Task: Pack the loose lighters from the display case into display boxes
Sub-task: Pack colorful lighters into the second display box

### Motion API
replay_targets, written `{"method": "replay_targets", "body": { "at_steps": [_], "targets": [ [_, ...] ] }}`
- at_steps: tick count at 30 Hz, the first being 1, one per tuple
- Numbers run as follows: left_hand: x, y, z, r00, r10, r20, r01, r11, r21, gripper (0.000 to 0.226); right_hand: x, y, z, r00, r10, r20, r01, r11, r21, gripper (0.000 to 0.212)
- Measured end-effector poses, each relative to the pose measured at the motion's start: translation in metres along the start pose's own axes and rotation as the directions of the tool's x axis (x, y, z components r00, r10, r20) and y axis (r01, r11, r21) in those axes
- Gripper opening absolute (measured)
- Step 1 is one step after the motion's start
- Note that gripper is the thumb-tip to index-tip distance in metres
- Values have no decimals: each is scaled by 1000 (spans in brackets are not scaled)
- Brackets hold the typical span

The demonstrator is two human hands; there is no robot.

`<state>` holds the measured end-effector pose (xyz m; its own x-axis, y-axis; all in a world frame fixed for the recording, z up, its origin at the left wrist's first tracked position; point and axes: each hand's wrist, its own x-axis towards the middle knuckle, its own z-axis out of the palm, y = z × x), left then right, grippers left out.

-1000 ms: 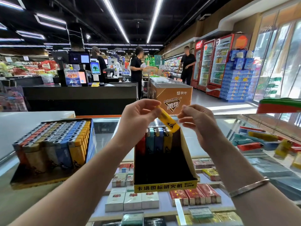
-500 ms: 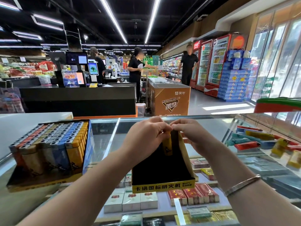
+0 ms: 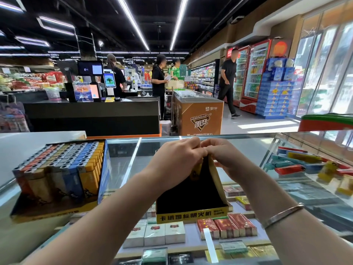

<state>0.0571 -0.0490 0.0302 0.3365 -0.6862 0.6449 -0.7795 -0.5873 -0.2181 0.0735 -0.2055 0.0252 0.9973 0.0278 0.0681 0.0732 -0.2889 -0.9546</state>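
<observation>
Both hands met at the far end of a black display box [image 3: 191, 196] that stood on the glass top of the display case [image 3: 124, 163]. The left hand [image 3: 175, 159] had its fingers curled down over a yellow lighter [image 3: 195, 170], of which only the lower part showed under the knuckles, inside the far end of the box. The right hand [image 3: 225, 157] was touching the left one at the fingertips, with its fingers bent over the upper edge of the box's brown side wall; I could not tell if it really pinched the wall or only rested on it. A thin bracelet [image 3: 282, 214] lay around the right wrist. The rest of the box looked dark, and its yellow front strip carried printed characters.

To the left, a second display box [image 3: 57, 178] stood on the glass, full with rows of lighters in orange, tan, blue and yellow. To the right, loose lighters [image 3: 298, 165] of red, yellow and blue lay scattered in a heap on the glass. Under the glass, cigarette packs [image 3: 225, 226] stood in rows on the shelf.
</observation>
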Motion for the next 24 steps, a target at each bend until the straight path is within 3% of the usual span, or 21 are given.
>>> {"method": "replay_targets", "body": {
  "at_steps": [7, 11, 16, 20, 24],
  "targets": [
    [-2, -4, 9, 994, -111, -6, 111, 994, -17, 15, 0, 0, -1, 1000, -6, 13, 7, 1000, -20, 19],
    [-8, -18, 12, 954, -279, 109, 297, 930, -217, 31, 1, 0, -1, 1000, 2, -8, -2, 999, -35, 22],
    [-15, -24, 16, 925, -333, 182, 372, 893, -254, 54, 4, 2, -6, 993, -23, -118, 17, 999, -49, 29],
    [-16, -22, 25, 862, -477, 170, 504, 778, -375, 59, 7, 4, -15, 975, -23, -223, 11, 998, -55, 35],
    [-15, -13, 32, 720, -610, 331, 662, 461, -591, 52, 8, 7, -21, 959, -21, -282, 10, 999, -40, 36]
  ]
}}
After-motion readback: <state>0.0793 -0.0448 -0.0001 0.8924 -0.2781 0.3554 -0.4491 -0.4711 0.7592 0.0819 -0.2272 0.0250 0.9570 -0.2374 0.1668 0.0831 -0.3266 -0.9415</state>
